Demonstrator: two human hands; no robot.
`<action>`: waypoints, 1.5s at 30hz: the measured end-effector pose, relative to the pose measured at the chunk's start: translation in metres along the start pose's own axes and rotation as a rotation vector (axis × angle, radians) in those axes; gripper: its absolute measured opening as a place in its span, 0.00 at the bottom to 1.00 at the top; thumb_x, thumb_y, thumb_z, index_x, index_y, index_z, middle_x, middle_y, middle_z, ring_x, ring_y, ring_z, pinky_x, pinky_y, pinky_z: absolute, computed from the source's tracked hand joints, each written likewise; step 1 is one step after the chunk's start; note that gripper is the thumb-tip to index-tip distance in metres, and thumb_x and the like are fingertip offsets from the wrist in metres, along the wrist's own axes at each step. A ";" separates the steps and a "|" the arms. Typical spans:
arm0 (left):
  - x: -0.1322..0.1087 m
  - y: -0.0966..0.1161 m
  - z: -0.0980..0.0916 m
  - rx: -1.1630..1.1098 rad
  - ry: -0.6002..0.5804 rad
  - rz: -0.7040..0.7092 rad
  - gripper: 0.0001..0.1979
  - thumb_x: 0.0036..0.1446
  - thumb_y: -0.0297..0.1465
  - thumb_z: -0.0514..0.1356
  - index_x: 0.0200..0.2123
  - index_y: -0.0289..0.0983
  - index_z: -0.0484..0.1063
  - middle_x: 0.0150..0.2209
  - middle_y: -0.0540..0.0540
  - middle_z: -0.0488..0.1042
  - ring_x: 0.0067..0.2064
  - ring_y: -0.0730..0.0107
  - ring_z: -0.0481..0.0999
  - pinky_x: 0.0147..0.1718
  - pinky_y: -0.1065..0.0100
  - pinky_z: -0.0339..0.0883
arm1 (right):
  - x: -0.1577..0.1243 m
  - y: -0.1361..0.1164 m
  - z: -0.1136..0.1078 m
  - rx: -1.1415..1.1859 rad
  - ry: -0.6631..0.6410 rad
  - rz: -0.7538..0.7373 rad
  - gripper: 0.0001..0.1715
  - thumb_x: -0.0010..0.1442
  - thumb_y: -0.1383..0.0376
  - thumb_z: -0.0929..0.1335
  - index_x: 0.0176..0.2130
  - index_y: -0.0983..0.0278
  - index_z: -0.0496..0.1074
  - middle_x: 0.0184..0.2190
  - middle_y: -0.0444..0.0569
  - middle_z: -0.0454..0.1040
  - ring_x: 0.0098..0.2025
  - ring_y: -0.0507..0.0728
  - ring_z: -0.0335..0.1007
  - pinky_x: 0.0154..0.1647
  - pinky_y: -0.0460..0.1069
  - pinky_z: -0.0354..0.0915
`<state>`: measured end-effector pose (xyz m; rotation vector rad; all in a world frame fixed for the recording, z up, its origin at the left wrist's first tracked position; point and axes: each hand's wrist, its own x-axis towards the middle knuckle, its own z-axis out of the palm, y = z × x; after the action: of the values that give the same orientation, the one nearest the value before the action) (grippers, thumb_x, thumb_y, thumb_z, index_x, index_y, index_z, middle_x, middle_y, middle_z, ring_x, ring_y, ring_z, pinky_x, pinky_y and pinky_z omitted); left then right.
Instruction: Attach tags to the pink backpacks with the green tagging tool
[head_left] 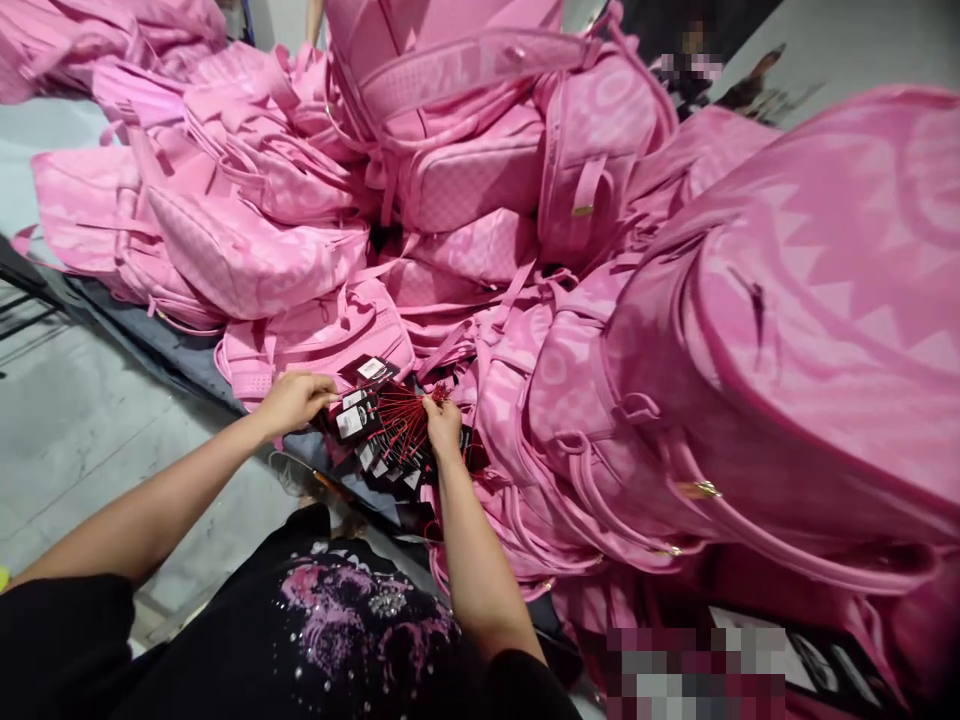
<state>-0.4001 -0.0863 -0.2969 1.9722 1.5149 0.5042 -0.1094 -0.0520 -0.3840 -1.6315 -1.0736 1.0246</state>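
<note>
No readable words or numbers, black hang tags [367, 413] with white labels [349, 421] — print too small to make out

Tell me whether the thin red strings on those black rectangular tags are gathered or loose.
Gathered at one end: the red strings converge at the right hand, while the black tags fan out.

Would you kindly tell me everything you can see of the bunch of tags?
The bunch of tags comprises flat, black, card-like pieces, several with white labels, on thin red strings. The strings gather at the right hand, which grips them, and fan out leftward; the tags overlap unevenly. The left hand reaches the left edge, its exact grip unclear. Pink bags lie just beyond.
</note>
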 end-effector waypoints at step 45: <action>0.107 0.081 0.053 -0.275 -0.942 0.596 0.14 0.64 0.38 0.56 0.34 0.38 0.78 0.29 0.51 0.79 0.31 0.74 0.77 0.33 0.74 0.65 | -0.139 -0.054 0.014 0.453 0.380 0.107 0.08 0.56 0.59 0.71 0.33 0.61 0.75 0.23 0.41 0.72 0.27 0.51 0.68 0.35 0.48 0.65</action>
<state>-0.2782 -0.0101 -0.2900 1.9667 0.2657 -0.0318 -0.1717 -0.1689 -0.3140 -1.4390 -0.4637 0.8973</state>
